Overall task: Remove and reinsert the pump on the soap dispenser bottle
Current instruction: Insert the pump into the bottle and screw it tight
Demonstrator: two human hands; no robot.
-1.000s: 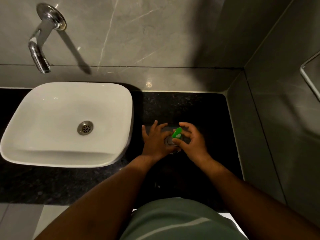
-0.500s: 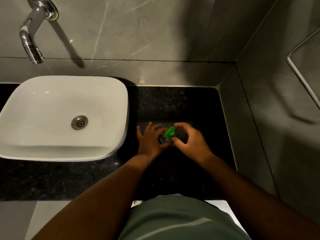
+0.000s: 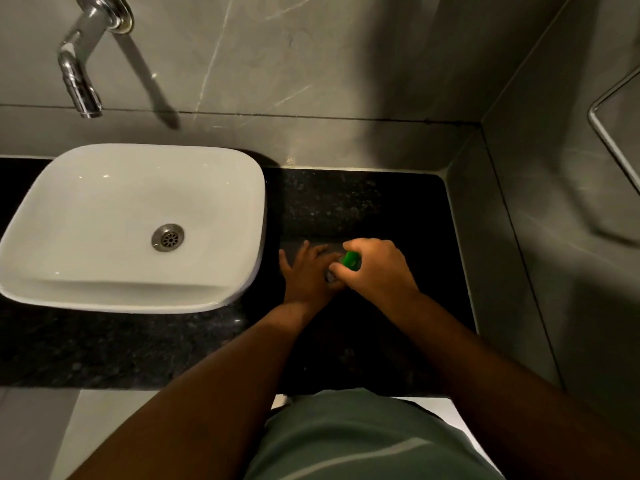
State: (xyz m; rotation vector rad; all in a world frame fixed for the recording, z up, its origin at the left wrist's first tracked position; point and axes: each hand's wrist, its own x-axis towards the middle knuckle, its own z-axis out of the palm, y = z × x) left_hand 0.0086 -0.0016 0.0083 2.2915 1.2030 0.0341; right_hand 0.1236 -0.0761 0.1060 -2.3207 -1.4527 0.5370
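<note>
The soap dispenser bottle [image 3: 329, 275] stands on the black counter [image 3: 363, 209] to the right of the basin, seen from above and almost wholly hidden by my hands. Its green pump [image 3: 350, 260] shows between my fingers. My left hand [image 3: 306, 271] wraps the bottle's left side with the fingers spread. My right hand [image 3: 377, 270] is closed over the green pump from the right, thumb and fingers around it. Whether the pump sits in the neck or is lifted off, I cannot tell.
A white basin [image 3: 69, 209] sits on the counter at the left, under a chrome wall tap [image 3: 81, 74]. Grey tiled walls close the back and the right side. A metal frame edge [image 3: 613, 109] shows at the far right.
My right hand has turned over the pump and covers more of it, so less green shows. The camera has tilted, and the scene sits a little higher and to the left in view.
</note>
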